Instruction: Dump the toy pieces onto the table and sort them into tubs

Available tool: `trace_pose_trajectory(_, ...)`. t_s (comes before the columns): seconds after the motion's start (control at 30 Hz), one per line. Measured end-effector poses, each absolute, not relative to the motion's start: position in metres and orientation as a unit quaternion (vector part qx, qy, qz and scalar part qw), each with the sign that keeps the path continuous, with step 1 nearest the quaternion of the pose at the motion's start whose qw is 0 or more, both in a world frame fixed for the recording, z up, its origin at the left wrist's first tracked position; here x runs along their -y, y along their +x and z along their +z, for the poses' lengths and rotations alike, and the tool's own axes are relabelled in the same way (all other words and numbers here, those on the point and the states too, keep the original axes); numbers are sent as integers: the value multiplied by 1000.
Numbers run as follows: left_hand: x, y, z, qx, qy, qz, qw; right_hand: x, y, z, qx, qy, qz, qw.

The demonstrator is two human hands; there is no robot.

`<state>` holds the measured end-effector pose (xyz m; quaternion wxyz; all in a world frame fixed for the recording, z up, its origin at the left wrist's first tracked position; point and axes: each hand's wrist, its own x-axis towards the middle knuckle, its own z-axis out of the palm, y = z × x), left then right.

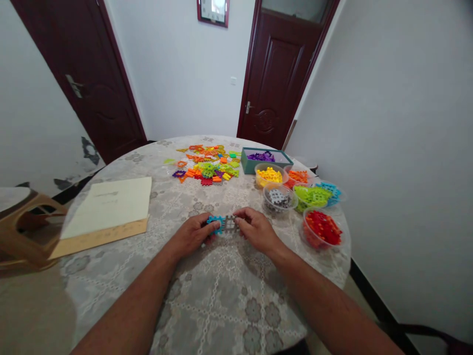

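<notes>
Just above the patterned tablecloth, my left hand (194, 231) pinches a blue toothed building piece (217, 224), thumb across its face. My right hand (254, 228) grips a grey toothed building piece (230, 224) by its right side. The two pieces meet edge to edge between my hands; whether their teeth are interlocked I cannot tell. Part of the blue piece is hidden behind the left thumb and fingers. To the right of my right hand stands a clear tub of grey pieces (280, 198).
A loose pile of mixed building pieces (207, 169) lies at the back. A green box (248, 165) holds purple pieces. Several clear tubs stand on the right, with yellow pieces (269, 175) and red pieces (324, 229) among them. A paper pad (107, 207) lies left; a stool (33, 227) stands beyond.
</notes>
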<state>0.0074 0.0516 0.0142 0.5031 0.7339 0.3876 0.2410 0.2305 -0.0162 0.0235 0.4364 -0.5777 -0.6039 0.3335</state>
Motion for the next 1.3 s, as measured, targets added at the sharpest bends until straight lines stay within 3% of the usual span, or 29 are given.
trace_pose_trajectory(0.07, -52, 7, 16, -393, 736, 258, 488, 19, 246, 43, 609, -598, 269, 446)
trace_pose_trajectory(0.2, -53, 5, 18, -389, 744, 285, 462, 13, 293, 85, 644, -628, -3, 437)
trace_pose_trajectory(0.3, -54, 3, 16, -385, 761, 285, 439, -3, 326, 100, 630, -664, -162, 369)
trace_pose_trajectory(0.37, -55, 3, 13, -383, 768, 276, 432, -15, 340, 99, 603, -709, -194, 308)
trace_pose_trajectory(0.53, -58, 3, 6, -377, 760, 271, 454, -31, 348, 82, 550, -808, -141, 159)
trace_pose_trajectory(0.63, -60, 3, 4, -371, 756, 281, 460, -30, 345, 77, 548, -815, -125, 138)
trace_pose_trajectory(0.8, -61, 2, 4, -376, 769, 277, 437, -13, 310, 73, 629, -727, -128, 243)
trace_pose_trajectory(0.97, -59, 3, 7, -353, 759, 285, 468, 12, 236, 50, 787, -523, 71, 320)
trace_pose_trajectory(1.13, -57, 6, 15, -355, 760, 283, 465, 17, 202, 29, 786, -520, 110, 316)
trace_pose_trajectory(1.3, -57, 8, 13, -381, 727, 253, 513, 38, 238, 64, 756, -541, 80, 361)
